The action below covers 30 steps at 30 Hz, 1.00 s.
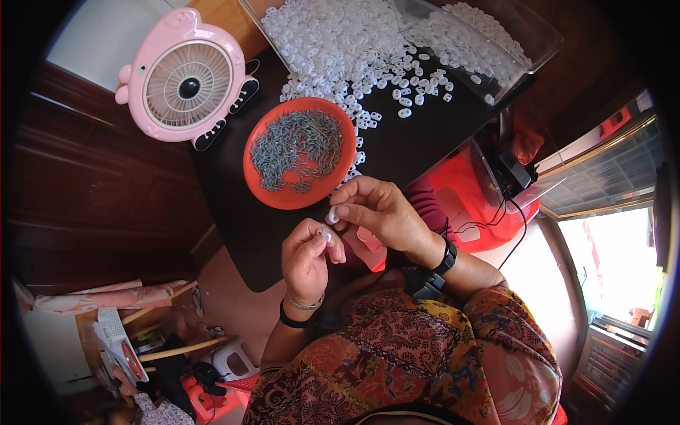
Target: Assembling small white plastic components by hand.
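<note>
We pinch a small white plastic ring (331,214) in our right hand (379,212); our left hand (308,256) pinches a tiny grey metal pin (324,234) just below it.

Over the near edge of the dark bench (411,152), the left hand (306,258) pinches a tiny grey metal piece (324,234) between thumb and fingertips. The right hand (379,212) has its grip closed on a small white plastic part (332,214), just beside the left hand's piece. Behind the hands sits an orange dish (273,191) heaped with grey metal pieces. Farther back a loose pile of white plastic parts (340,49) spreads out, partly in a clear tray (528,53). A pink fan (185,76) stands at the left.
</note>
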Motion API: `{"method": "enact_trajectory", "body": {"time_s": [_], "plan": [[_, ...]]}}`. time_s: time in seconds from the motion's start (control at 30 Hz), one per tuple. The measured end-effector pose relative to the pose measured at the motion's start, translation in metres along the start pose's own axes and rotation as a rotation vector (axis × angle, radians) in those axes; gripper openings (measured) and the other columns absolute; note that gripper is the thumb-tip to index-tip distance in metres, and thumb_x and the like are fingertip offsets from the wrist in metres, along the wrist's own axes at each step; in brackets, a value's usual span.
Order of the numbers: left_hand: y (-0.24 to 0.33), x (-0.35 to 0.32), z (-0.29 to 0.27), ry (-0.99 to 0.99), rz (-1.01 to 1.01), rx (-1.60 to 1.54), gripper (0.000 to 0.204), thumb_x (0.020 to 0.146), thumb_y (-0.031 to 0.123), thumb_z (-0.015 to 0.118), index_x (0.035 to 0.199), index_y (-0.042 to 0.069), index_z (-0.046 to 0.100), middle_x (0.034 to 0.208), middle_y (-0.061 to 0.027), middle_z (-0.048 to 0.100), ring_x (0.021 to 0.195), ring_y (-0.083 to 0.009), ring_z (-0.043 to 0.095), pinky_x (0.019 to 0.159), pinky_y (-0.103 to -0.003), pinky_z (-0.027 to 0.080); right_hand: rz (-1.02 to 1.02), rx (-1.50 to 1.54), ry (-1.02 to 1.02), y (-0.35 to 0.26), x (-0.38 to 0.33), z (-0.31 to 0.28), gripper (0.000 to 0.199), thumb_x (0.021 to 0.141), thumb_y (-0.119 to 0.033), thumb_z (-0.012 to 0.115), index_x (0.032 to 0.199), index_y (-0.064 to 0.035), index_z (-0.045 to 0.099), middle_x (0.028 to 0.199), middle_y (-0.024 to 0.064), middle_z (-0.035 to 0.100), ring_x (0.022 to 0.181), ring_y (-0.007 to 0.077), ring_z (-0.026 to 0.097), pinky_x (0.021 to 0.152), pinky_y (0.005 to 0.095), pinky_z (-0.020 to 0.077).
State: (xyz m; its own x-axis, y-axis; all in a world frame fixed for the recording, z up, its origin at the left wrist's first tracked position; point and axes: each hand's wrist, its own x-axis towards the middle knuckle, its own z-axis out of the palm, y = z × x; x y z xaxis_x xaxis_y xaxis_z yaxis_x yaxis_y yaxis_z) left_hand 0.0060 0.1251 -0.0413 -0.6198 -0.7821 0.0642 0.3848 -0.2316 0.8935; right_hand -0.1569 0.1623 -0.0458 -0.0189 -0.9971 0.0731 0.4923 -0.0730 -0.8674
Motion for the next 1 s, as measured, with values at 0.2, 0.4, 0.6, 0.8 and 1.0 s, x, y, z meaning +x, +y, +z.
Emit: {"method": "enact_trajectory", "body": {"time_s": [0.2,0.4,0.6,0.8,1.0], "plan": [[0.002,0.000,0.003,0.086,0.032,0.155,0.019,0.089,0.017,0.044,0.078,0.002,0.047,0.064,-0.0121,0.053,0.054,-0.0204,0.053,0.052,-0.027,0.040,-0.094,-0.141,0.036,0.004,-0.004,0.008,0.006,0.089,-0.002,0.061,0.095,0.0007,0.061,0.085,0.0024,0.064,0.076,0.0050,0.059,0.066,0.0190,0.0479],[0.007,0.000,0.001,0.087,0.106,0.110,0.019,0.088,0.017,0.044,0.080,0.000,0.050,0.069,-0.0131,0.059,0.063,-0.0160,0.055,0.059,-0.025,0.040,-0.062,-0.267,0.017,0.000,-0.004,0.000,0.005,0.085,-0.002,0.063,0.088,0.0010,0.061,0.081,0.0015,0.063,0.075,0.0052,0.058,0.067,0.0208,0.0476],[0.007,0.006,0.004,0.078,0.027,0.083,0.018,0.087,0.016,0.044,0.076,0.001,0.048,0.065,-0.0117,0.055,0.057,-0.0147,0.050,0.056,-0.025,0.037,-0.052,-0.283,-0.095,-0.001,0.010,-0.001,0.005,0.087,0.000,0.059,0.091,0.0013,0.060,0.084,0.0021,0.063,0.077,0.0063,0.059,0.068,0.0204,0.0472],[0.014,0.010,-0.004,0.111,0.032,0.057,0.019,0.082,0.020,0.045,0.071,0.004,0.044,0.059,-0.0102,0.050,0.053,-0.0161,0.046,0.051,-0.026,0.036,-0.089,-0.505,-0.194,-0.017,0.023,0.004,0.005,0.087,-0.001,0.059,0.092,0.0011,0.060,0.084,0.0008,0.062,0.079,0.0065,0.058,0.071,0.0221,0.0473],[0.010,0.008,-0.008,0.030,0.022,-0.031,0.020,0.082,0.022,0.047,0.071,0.006,0.042,0.058,-0.0104,0.049,0.052,-0.0177,0.044,0.050,-0.027,0.037,-0.084,-0.319,-0.217,-0.008,0.020,0.002,0.004,0.088,-0.003,0.061,0.090,0.0007,0.061,0.083,0.0009,0.062,0.079,0.0061,0.058,0.071,0.0220,0.0479]]}}
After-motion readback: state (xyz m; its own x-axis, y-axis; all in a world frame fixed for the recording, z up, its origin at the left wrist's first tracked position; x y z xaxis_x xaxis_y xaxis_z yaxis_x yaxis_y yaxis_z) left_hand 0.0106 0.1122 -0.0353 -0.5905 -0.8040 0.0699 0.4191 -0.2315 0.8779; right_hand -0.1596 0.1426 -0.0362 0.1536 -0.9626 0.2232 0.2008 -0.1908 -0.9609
